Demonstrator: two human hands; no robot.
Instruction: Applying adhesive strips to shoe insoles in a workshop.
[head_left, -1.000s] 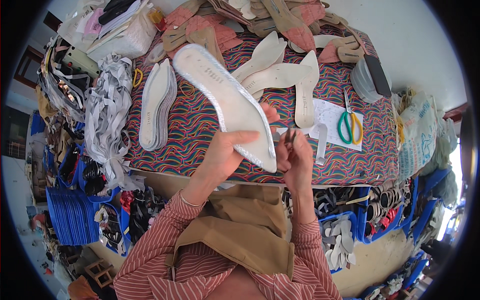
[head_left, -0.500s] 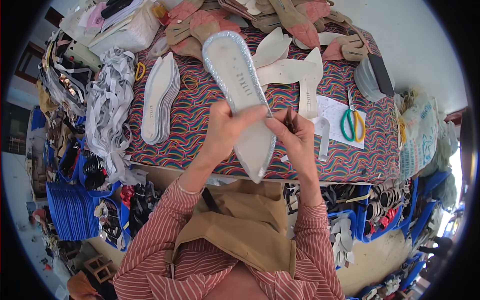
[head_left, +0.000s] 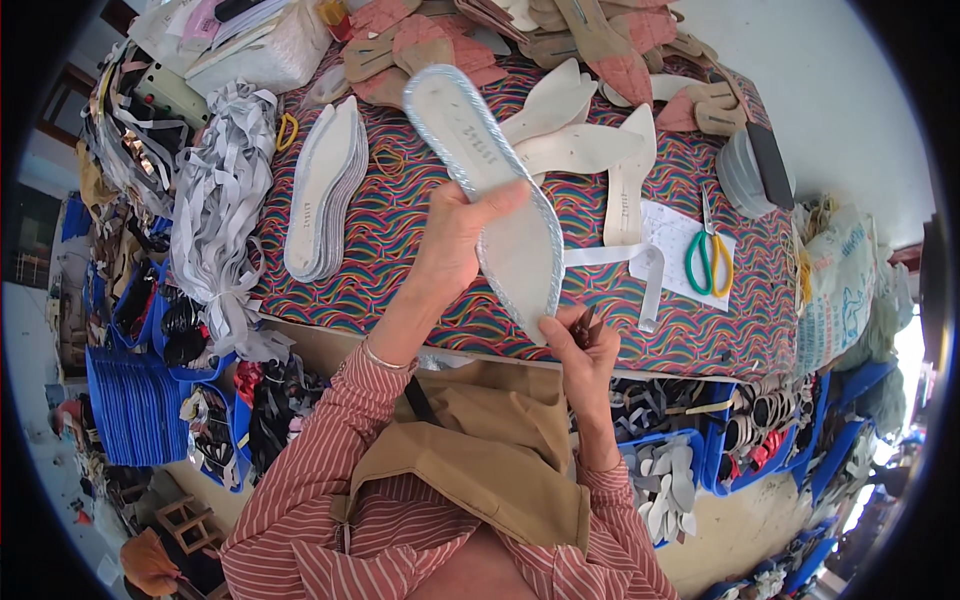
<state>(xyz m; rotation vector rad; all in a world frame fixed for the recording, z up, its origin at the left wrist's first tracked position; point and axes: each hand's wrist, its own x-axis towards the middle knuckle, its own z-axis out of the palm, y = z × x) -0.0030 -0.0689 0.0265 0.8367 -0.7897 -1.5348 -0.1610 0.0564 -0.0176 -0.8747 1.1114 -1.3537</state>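
L fingers (head_left: 502,202) gripping insole (head_left: 522,250), R fingers (head_left: 560,338) pinching its tip + dk item (head_left: 585,322), loose insoles (head_left: 580,148) part-hidden bhd, scissors (head_left: 716,245) to R

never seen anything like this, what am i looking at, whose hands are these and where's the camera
There's no machine: these are one person's two bare hands, seen from above by a wide fisheye camera worn on the head, so straight edges look bent. The left hand holds a pale sole-shaped piece with a shiny edge. The right hand is at its lower tip, also gripping a small dark object, too hidden to name. On the patterned cloth lie a stack of similar pieces and green-and-yellow scissors, partly on paper.
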